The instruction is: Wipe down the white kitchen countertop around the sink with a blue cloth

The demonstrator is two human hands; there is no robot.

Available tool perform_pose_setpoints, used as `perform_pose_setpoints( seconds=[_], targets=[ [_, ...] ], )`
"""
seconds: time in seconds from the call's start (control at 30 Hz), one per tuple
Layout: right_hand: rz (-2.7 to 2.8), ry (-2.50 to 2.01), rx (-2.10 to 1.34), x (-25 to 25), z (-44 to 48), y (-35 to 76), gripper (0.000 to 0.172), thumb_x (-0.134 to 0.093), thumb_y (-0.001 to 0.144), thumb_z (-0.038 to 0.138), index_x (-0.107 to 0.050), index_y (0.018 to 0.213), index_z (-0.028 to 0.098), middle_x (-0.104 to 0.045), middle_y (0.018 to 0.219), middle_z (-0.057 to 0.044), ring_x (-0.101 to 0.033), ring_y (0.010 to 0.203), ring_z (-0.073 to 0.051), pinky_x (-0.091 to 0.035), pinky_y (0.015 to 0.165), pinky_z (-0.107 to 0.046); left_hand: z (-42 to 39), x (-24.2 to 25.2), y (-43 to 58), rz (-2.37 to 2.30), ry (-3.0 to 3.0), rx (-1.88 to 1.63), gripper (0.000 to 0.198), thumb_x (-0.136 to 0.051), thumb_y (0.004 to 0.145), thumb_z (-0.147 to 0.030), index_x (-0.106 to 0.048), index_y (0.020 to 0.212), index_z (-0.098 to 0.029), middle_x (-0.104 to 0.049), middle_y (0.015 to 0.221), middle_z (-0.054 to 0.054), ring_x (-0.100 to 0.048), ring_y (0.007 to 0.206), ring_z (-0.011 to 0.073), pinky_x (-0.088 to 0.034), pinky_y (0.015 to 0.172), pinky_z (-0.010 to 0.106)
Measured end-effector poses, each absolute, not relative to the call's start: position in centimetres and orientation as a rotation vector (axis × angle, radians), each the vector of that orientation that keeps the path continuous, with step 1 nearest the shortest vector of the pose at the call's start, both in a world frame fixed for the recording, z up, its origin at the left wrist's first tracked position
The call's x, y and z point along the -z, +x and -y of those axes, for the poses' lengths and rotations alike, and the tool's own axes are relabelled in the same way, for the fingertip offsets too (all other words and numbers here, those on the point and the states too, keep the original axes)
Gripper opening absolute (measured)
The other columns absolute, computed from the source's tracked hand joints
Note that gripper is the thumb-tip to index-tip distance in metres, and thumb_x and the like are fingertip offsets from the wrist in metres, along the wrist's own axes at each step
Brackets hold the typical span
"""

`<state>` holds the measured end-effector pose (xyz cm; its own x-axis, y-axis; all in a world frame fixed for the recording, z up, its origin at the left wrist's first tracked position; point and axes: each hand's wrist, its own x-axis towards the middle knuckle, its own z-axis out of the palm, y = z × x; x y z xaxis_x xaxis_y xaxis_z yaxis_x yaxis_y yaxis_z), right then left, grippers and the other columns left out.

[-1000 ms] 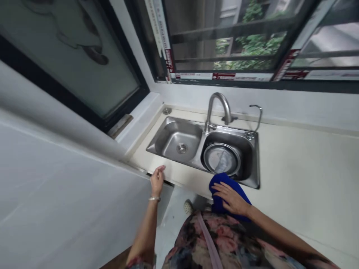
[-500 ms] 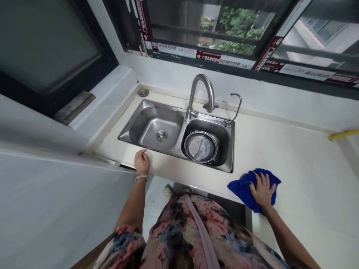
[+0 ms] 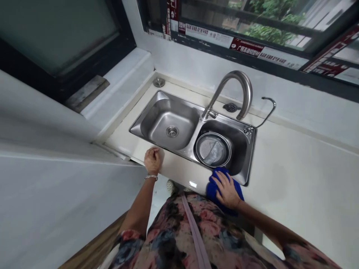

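Under my right hand (image 3: 226, 190) lies a crumpled blue cloth (image 3: 211, 189), pressed to the counter's front edge just before the right sink basin. My fingers spread over the cloth and its lower part hangs by the edge. My left hand (image 3: 153, 160) is curled and rests on the front strip of the counter, before the left basin; whatever its fingers might hold is hidden. The steel double sink (image 3: 193, 152) sits between and beyond my hands. A round strainer (image 3: 206, 147) with a crumpled clear plastic piece (image 3: 214, 152) is in the right basin.
A curved faucet (image 3: 246, 89) rises behind the sink, with a thin second tap (image 3: 270, 112) to its right. A round metal drain cover (image 3: 159, 82) lies at the back left corner. White counter (image 3: 303, 179) stretches to the right; a wall stands at left.
My right hand has slid the blue cloth left along the counter, from right of the sink to before the right basin. My left hand stays in place; the view has turned slightly.
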<state>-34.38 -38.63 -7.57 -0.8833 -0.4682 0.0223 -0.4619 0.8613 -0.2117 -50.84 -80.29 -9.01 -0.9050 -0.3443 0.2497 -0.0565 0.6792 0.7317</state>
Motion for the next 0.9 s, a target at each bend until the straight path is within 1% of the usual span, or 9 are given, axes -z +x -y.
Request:
perform_pose_setpoints(
  seconds=[0.1,0.23,0.37,0.5,0.63,0.73,0.9],
  targets=[
    [-2.841,-0.884,0.378,7.0,44.0,-38.4,0.068,-0.056,0.091,0.028,-0.054,0.158,0.019,-0.038,0.174,-0.017,-0.025,0.162,-0.040,-0.016,0.131,-0.068,80.4,9.2,-50.7,2.510,0.289,1.080,0.025,-0.048,0.092,-0.025,-0.072,0.097,-0.022,-0.077,0.107,0.011,-0.070,0.106,0.0248,-0.055,0.104,0.042],
    [-2.649,-0.992,0.449,6.0,52.1,-43.5,0.073,-0.062,0.092,0.034,-0.050,0.163,0.021,-0.031,0.177,-0.016,-0.015,0.165,-0.044,-0.012,0.130,-0.071,80.4,9.3,-50.4,2.506,0.296,1.076,0.026,-0.047,0.094,-0.027,-0.072,0.097,-0.021,-0.077,0.104,0.011,-0.071,0.103,0.0245,-0.055,0.102,0.041],
    [-2.627,-1.057,0.522,5.4,60.4,-47.8,0.072,-0.059,0.097,0.040,-0.047,0.164,0.017,-0.028,0.178,-0.018,-0.011,0.166,-0.045,-0.014,0.130,-0.073,80.6,9.2,-50.1,2.500,0.282,1.094,0.028,-0.047,0.095,-0.028,-0.073,0.100,-0.021,-0.077,0.103,0.011,-0.071,0.103,0.0247,-0.055,0.102,0.041],
    [-2.658,-1.112,0.575,5.3,66.1,-50.6,0.079,-0.059,0.096,0.037,-0.038,0.167,0.008,-0.029,0.176,-0.024,-0.011,0.165,-0.046,-0.012,0.130,-0.073,81.2,8.7,-50.3,2.457,0.359,1.130,0.032,-0.043,0.099,-0.031,-0.074,0.102,-0.021,-0.077,0.103,0.009,-0.072,0.101,0.0222,-0.056,0.098,0.039],
    [-2.681,-1.139,0.628,5.5,67.7,-51.3,0.075,-0.058,0.095,0.034,-0.042,0.163,0.008,-0.032,0.175,-0.024,-0.013,0.165,-0.045,-0.012,0.130,-0.073,81.9,8.5,-50.8,2.401,0.451,1.114,0.034,-0.042,0.097,-0.032,-0.074,0.099,-0.020,-0.078,0.101,0.008,-0.073,0.098,0.0210,-0.056,0.097,0.037],
    [-2.714,-1.131,0.674,5.8,67.6,-51.2,0.070,-0.059,0.096,0.033,-0.046,0.160,0.008,-0.035,0.173,-0.025,-0.016,0.165,-0.044,-0.013,0.130,-0.073,82.1,8.4,-51.2,2.416,0.466,1.112,0.034,-0.043,0.095,-0.033,-0.074,0.098,-0.020,-0.078,0.101,0.009,-0.073,0.097,0.0217,-0.057,0.097,0.038],
    [-2.765,-1.091,0.733,6.0,65.9,-50.2,0.060,-0.056,0.100,0.036,-0.052,0.156,0.014,-0.039,0.172,-0.020,-0.022,0.163,-0.040,-0.018,0.129,-0.071,82.3,8.2,-51.7,2.457,0.428,1.067,0.035,-0.043,0.093,-0.036,-0.075,0.094,-0.021,-0.078,0.097,0.010,-0.072,0.092,0.0244,-0.057,0.092,0.041]
  ],
)
